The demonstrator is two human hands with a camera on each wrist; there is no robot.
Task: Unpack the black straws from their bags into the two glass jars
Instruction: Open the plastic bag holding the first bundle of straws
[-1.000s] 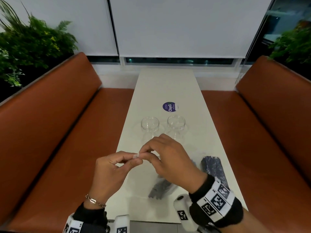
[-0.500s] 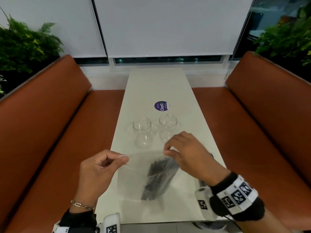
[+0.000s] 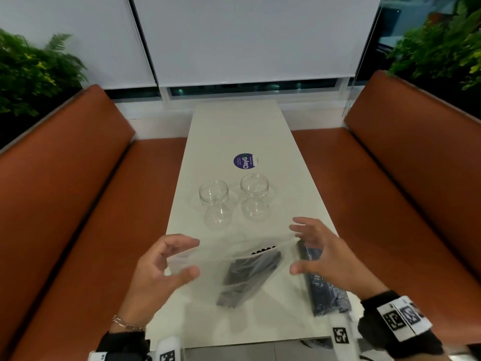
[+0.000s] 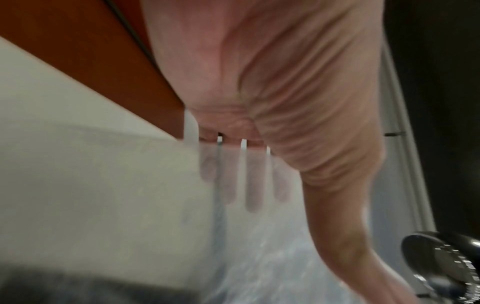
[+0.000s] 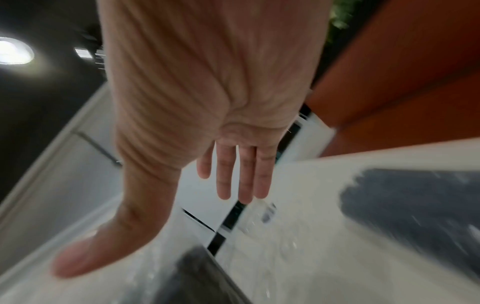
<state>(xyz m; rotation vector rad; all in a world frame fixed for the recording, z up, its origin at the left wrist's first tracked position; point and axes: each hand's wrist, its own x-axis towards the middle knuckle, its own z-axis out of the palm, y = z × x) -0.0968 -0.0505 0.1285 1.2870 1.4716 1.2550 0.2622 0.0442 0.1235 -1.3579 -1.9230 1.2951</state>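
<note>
White table (image 3: 234, 131), clear bag of black straws (image 3: 244, 272) between spread left hand (image 3: 158, 272) and right hand (image 3: 328, 256), neither gripping

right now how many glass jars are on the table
2: one clear glass jar on the white table, left; a second clear glass jar beside it, right, below the round purple sticker.

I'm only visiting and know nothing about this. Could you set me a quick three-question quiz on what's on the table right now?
1. True or false: the two clear glass jars already hold black straws.
2. Where does the second clear plastic bag of straws lie? A) on the floor B) on the white table, by the right hand C) inside a jar
3. Fill in: the jars stand upright with no ___ on.

Key: 1 false, both are empty; 2 B; 3 lids.
</note>
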